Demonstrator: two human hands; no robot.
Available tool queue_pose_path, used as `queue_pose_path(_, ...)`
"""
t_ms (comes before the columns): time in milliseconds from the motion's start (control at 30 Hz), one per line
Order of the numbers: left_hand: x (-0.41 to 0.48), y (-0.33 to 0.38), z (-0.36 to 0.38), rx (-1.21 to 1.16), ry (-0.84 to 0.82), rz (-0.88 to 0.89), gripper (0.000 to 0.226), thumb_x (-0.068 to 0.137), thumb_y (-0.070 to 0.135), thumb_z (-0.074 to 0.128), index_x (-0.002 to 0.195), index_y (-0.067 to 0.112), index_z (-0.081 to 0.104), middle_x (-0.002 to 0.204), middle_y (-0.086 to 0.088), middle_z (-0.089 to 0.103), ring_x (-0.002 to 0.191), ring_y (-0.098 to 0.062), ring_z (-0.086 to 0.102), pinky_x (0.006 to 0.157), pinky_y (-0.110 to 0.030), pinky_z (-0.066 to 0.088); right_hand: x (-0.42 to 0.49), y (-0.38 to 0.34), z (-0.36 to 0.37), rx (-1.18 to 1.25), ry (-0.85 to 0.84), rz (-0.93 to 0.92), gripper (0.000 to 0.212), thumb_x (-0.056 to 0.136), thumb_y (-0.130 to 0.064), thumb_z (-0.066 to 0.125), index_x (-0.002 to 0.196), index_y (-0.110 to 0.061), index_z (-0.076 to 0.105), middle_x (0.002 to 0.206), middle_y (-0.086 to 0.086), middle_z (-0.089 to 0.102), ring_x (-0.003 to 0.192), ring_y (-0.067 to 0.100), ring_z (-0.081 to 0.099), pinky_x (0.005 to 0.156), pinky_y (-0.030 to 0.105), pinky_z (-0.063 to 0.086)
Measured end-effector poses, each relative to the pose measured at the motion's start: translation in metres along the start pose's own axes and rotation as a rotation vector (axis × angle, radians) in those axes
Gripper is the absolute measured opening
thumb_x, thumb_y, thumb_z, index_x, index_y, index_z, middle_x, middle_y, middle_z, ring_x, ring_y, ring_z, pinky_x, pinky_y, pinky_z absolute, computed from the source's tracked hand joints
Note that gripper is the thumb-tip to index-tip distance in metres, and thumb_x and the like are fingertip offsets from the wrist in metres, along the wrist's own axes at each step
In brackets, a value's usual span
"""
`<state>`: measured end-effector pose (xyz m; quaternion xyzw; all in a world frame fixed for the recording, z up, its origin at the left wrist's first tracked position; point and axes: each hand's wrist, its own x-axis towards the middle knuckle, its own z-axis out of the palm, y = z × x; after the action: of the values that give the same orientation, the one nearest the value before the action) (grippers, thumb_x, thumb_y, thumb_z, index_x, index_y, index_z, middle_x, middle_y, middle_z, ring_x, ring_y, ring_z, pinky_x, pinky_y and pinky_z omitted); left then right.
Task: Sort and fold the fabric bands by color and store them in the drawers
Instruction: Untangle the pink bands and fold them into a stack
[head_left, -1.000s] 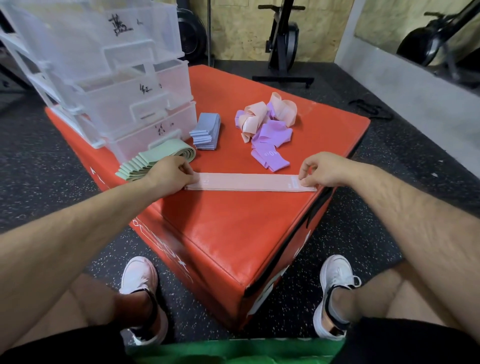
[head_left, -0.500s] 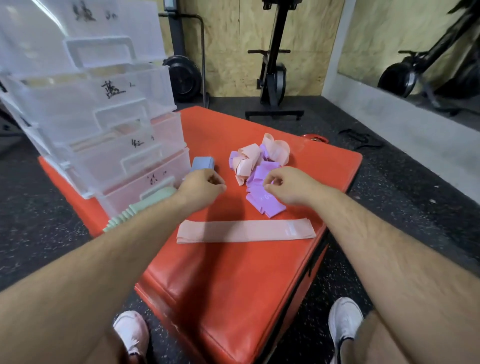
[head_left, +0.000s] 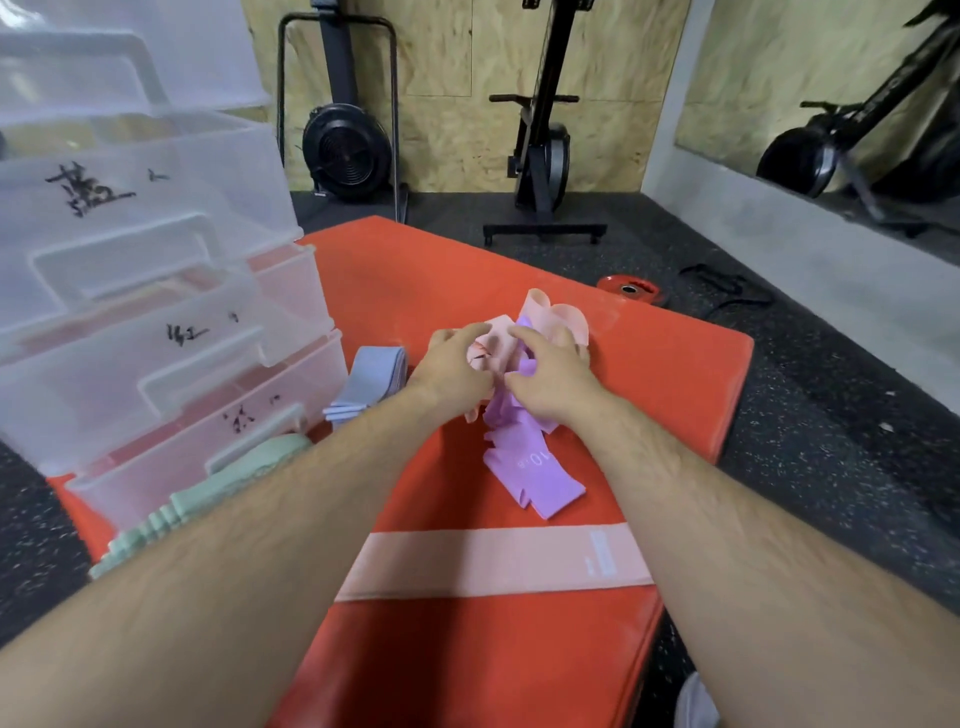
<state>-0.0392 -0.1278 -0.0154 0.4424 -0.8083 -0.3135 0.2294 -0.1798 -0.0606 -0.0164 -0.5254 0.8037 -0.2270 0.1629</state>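
A flat pink band (head_left: 493, 564) lies stretched across the red box (head_left: 649, 374) close to me. Beyond it sits a tangled pile of pink bands (head_left: 553, 317) and purple bands (head_left: 530, 478). My left hand (head_left: 454, 364) and my right hand (head_left: 550, 376) are both on this pile, fingers curled into the pink fabric at its top. Folded blue bands (head_left: 369, 382) and stacked green bands (head_left: 223, 493) lie beside the clear plastic drawers (head_left: 156, 322) on the left.
The drawer unit stands on the box's left part, its drawers pulled out and labelled in black marker. A red weight plate (head_left: 628, 290) lies on the black rubber floor behind the box. Exercise machines (head_left: 540, 156) stand against the plywood wall.
Both hands left the flat pink band and reached forward onto the tangled pile. The camera moved forward and tilted up, so the drawers loom closer.
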Motion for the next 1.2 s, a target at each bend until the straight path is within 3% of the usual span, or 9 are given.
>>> queue_pose_path(100,0.009,-0.005,0.01,0.022,-0.043,0.064,0.044,0.087,0.008,0.058,0.127,0.025,0.057,0.125,-0.011,0.051,0.05,-0.026,0.06,0.043,-0.029,0.052,0.014,0.005,0.001,0.026,0.108,0.085,0.041,0.088,-0.037,0.056,0.128,-0.048,0.054,0.165,0.004,-0.011,0.15,0.035,-0.003,0.114,0.043,0.028)
queue_pose_path(200,0.008,-0.006,0.012,0.06,-0.062,0.012,0.033,0.091,0.011,0.053,0.121,0.021,0.063,0.099,-0.012,0.069,0.055,-0.022,0.057,0.053,-0.025,0.049,0.027,0.016,-0.001,0.06,0.164,0.254,0.031,0.087,-0.046,0.056,0.117,-0.043,0.062,0.166,0.006,-0.011,0.151,0.036,-0.005,0.114,0.045,0.025)
queue_pose_path(367,-0.007,0.001,0.005,-0.015,-0.141,-0.037,0.025,0.095,0.001,0.045,0.112,0.011,0.061,0.06,0.003,0.059,0.032,-0.005,0.053,0.039,-0.019,0.047,0.03,0.024,0.005,0.025,0.048,0.344,0.065,0.085,-0.063,0.046,0.135,-0.023,0.057,0.145,0.009,0.047,0.138,0.034,0.034,0.11,0.041,0.034)
queue_pose_path(567,-0.017,0.005,-0.007,0.244,-0.018,0.034,0.028,0.088,0.013,0.047,0.101,0.013,0.072,0.084,-0.015,0.073,0.076,-0.031,0.07,0.061,-0.027,0.049,0.019,0.021,-0.006,0.071,0.095,0.177,0.044,0.09,-0.058,0.039,0.078,-0.021,0.058,0.086,0.002,0.064,0.097,0.03,0.06,0.061,0.03,0.036)
queue_pose_path(633,-0.019,0.007,-0.008,0.277,0.018,0.026,0.027,0.087,0.02,0.05,0.104,0.021,0.072,0.1,-0.014,0.066,0.087,-0.036,0.065,0.076,-0.033,0.052,0.009,0.017,-0.015,0.062,0.145,0.109,0.043,0.093,-0.05,0.039,0.064,-0.019,0.049,0.071,-0.002,0.057,0.092,0.032,0.058,0.062,0.032,0.033)
queue_pose_path(700,-0.025,0.013,-0.008,0.313,0.002,-0.034,0.032,0.081,0.03,0.049,0.106,0.027,0.068,0.112,-0.011,0.051,0.098,-0.035,0.058,0.084,-0.036,0.052,0.003,0.015,-0.024,0.028,0.188,0.014,0.035,0.091,-0.038,0.038,0.067,-0.018,0.054,0.076,-0.002,0.06,0.095,0.034,0.058,0.069,0.034,0.038)
queue_pose_path(833,-0.03,0.019,-0.013,0.335,0.032,-0.088,0.035,0.086,0.034,0.059,0.12,0.034,0.06,0.125,-0.007,0.041,0.112,-0.035,0.05,0.083,-0.032,0.045,-0.014,0.009,-0.05,0.128,0.224,-0.12,0.037,0.091,-0.013,0.046,0.114,-0.024,0.072,0.112,-0.008,0.069,0.107,0.016,0.061,0.089,0.028,0.046)
queue_pose_path(933,-0.034,0.028,-0.021,0.253,0.076,0.074,0.037,0.086,0.034,0.064,0.123,0.029,0.059,0.124,-0.006,0.046,0.114,-0.031,0.049,0.098,-0.037,0.043,-0.028,0.002,-0.073,0.305,0.246,-0.126,0.044,0.084,-0.001,0.046,0.113,-0.022,0.071,0.103,-0.007,0.068,0.088,0.009,0.061,0.077,0.022,0.043)
queue_pose_path(1200,-0.058,0.059,-0.02,0.043,0.052,0.246,0.042,0.088,0.037,0.069,0.128,0.025,0.058,0.121,0.002,0.055,0.101,-0.015,0.058,0.083,-0.028,0.046,-0.064,-0.003,-0.1,0.366,0.272,-0.178,0.049,0.083,0.001,0.05,0.117,-0.032,0.065,0.099,-0.008,0.066,0.086,0.006,0.062,0.078,0.02,0.049)
